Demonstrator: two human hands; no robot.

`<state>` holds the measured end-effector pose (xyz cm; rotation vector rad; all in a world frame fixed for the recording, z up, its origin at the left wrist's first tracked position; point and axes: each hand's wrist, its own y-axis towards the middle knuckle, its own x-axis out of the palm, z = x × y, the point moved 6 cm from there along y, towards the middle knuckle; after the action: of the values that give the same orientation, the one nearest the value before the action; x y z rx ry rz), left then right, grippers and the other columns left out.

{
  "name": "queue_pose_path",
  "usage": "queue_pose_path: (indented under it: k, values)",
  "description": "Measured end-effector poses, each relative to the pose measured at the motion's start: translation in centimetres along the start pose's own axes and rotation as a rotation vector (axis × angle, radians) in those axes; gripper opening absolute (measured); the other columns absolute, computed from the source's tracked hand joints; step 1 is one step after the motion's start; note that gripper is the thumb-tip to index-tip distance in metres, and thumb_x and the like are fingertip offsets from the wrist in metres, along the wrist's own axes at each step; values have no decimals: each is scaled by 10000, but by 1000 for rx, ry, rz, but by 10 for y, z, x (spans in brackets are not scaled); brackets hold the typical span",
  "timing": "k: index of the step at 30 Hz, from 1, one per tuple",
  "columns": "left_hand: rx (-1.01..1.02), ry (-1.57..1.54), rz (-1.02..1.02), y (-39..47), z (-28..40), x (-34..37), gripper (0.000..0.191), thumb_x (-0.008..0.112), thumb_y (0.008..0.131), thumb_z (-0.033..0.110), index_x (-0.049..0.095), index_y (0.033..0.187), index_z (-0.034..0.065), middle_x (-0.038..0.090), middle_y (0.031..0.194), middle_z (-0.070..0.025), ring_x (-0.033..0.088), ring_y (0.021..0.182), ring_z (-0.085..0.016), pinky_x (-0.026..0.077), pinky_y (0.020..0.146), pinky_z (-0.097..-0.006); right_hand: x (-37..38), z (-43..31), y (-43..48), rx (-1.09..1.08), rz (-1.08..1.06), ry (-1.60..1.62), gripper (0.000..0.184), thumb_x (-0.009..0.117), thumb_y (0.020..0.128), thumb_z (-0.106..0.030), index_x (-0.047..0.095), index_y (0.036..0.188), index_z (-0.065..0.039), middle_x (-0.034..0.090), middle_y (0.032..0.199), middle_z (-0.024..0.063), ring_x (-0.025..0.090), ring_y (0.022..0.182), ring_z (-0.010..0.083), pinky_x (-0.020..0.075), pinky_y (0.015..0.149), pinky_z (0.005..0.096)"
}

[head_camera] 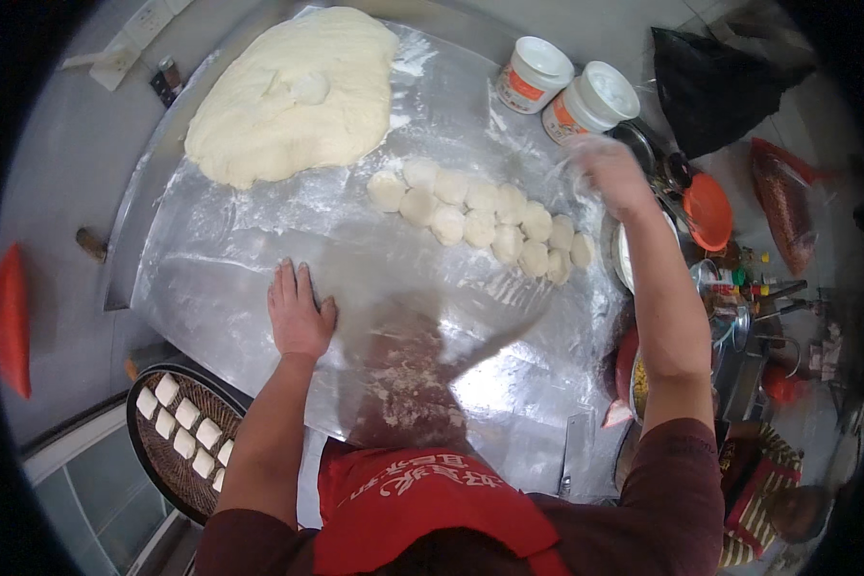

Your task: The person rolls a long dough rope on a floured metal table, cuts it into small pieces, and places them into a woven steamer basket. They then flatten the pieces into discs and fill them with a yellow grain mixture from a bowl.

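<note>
My left hand [301,309] rests flat on the floured metal worktop [230,288], fingers apart and holding nothing. At the upper right, my right hand [608,169] is blurred above the worktop, near two white plastic tubs [535,75] with orange labels; whether its fingers hold anything is not clear. Between the hands, beyond them, several round flat dough pieces [481,227] lie in a slanting, two-row band, many touching or overlapping. A large slab of dough [295,108] covers the far left of the worktop, with a small pale lump on top.
At lower left, a round woven tray [209,497] holds several white dough blocks. A flat metal blade with a handle [574,450] lies near the front edge. On the right are a bowl with yellow contents [641,385], an orange basin [708,211], bottles and a black plastic bag [720,90].
</note>
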<state>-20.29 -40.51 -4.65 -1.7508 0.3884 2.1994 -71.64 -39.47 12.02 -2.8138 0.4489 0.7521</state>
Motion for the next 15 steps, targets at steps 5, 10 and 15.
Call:
queue_pose_path:
  k: [5,10,15]
  values:
    - [-14,7,0,2,3,5,764,688,910,330,437,1556,8,323,1675,-241,298,1547,-426,236,1266,-552,-64,39,-47,203,134,-131,258,621,982,-149,735,1167,-10,698,850,34,643,756,157,520,691,338]
    - [-15,30,7,-1,-3,4,772,677,906,330,428,1562,7,321,1675,-240,294,1545,-430,238,1265,-554,-57,27,-94,390,-110,-448,338,622,1028,-202,697,1284,5,722,920,81,650,814,143,534,762,339]
    - [-5,73,16,-2,-5,0,779,676,902,333,425,1562,4,320,1675,-241,293,1544,-431,239,1263,-558,-66,25,-122,41,703,-107,374,546,1098,-218,657,1347,37,725,1055,90,673,921,150,531,837,280]
